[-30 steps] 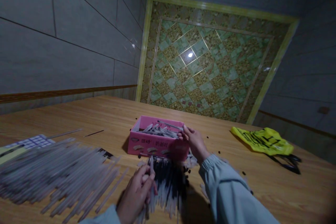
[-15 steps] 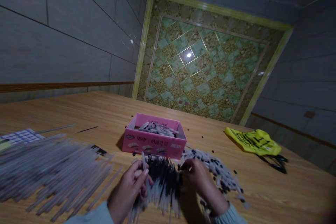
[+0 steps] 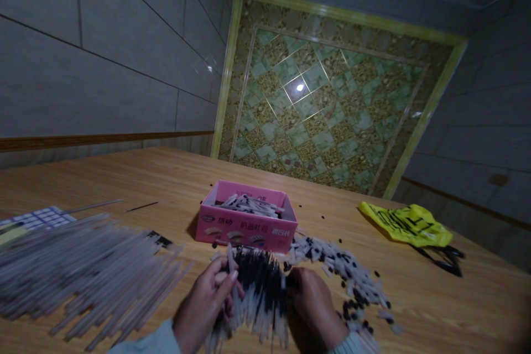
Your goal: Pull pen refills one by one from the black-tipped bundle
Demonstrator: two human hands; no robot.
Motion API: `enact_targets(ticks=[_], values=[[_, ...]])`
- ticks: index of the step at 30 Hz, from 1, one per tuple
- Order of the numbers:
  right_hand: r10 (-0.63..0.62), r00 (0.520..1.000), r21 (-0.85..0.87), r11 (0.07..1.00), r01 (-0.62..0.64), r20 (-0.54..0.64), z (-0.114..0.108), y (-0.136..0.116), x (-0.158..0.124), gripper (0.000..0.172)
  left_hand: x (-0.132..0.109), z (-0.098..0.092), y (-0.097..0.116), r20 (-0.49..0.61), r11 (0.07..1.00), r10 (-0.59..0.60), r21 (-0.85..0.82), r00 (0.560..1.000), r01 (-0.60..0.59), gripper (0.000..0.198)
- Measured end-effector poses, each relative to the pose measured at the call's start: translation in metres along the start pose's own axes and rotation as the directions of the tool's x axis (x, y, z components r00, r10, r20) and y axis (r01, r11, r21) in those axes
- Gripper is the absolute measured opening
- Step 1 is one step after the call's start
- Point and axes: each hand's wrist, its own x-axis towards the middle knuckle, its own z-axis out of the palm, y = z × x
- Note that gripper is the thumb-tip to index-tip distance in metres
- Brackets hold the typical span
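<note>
My left hand [image 3: 213, 293] is closed round a whitish translucent tube [image 3: 231, 259], which stands upright between thumb and fingers. Right beside it lies a row of thin, pale sticks with black upper ends [image 3: 259, 282]. At the right side of this row is my right hand [image 3: 311, 298], its fingers curled together; what they hold is hidden. Behind the row stands a pink box [image 3: 246, 229] with white and black slim pieces [image 3: 249, 204] inside. Small white and black pieces [image 3: 352, 265] are scattered in a heap to the right of my right hand.
Many long translucent tubes [image 3: 91, 271] lie in a pile on the left, next to a blue-and-white checked cloth [image 3: 45, 218]. A yellow bag [image 3: 409, 224] with black lettering lies at the right. Everything is on a wooden table [image 3: 166, 171] against tiled walls.
My right hand has shifted slightly down and stays at the right side of the row. My left hand still holds the tube. The view has moved a little.
</note>
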Motion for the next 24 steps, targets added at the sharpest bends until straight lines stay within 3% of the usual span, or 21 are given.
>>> enact_targets(ticks=[6,13,18,24], values=[[-0.019,1.0,0.019,1.0,0.02,-0.014,0.003,0.002,-0.001,0.019,-0.002,0.001,0.001,0.006,1.0,-0.014,0.012,1.0,0.014,0.026],[-0.062,0.998,0.07,0.996,0.062,0.002,-0.013,0.011,-0.006,0.017,0.001,-0.003,0.002,0.023,1.0,0.0,-0.003,1.0,0.0,0.024],[-0.089,0.988,0.076,0.994,0.08,0.126,-0.021,-0.002,-0.021,0.012,0.001,-0.003,0.0,0.028,1.0,-0.007,-0.012,1.0,0.007,0.025],[0.007,0.96,-0.067,0.998,0.013,0.281,-0.031,-0.019,-0.035,0.029,0.001,-0.001,-0.001,0.03,1.0,-0.009,0.005,1.0,0.009,0.025]])
